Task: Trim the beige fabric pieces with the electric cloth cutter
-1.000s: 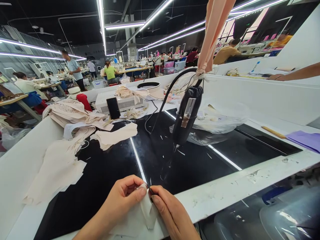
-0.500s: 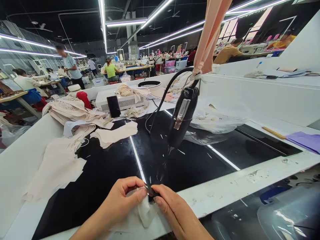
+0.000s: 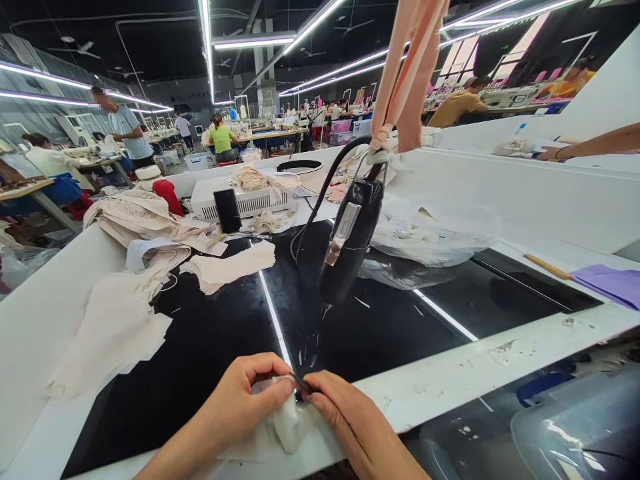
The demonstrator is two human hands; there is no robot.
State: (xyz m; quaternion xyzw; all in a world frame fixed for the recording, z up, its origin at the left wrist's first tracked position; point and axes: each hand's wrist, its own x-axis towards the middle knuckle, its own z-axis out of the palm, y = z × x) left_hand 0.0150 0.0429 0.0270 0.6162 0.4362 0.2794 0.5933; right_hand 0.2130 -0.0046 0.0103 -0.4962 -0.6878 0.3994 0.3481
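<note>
At the near edge of the black glossy table (image 3: 380,327), my left hand (image 3: 245,397) pinches a small piece of white fabric (image 3: 285,423) between thumb and forefinger. My right hand (image 3: 345,417) meets it from the right, its fingers pinched on a thin dark tool (image 3: 303,385) laid against the fabric's top edge. Just beyond my hands a black hand-held electric tool (image 3: 347,240) hangs tip-down from a pink cloth strap (image 3: 407,73), its cable looping left.
Cream fabric pieces (image 3: 125,313) lie piled on the table's left. A white box with a phone leaning on it (image 3: 227,210) stands at the back. A clear plastic bag (image 3: 435,233) lies right of the hanging tool. Other people work at distant tables; someone's forearm (image 3: 595,143) rests far right.
The hanging black tool has swung left and tilted. My hands have stayed together on the white fabric, bunching it slightly. The forearm at far right has come back into view.
</note>
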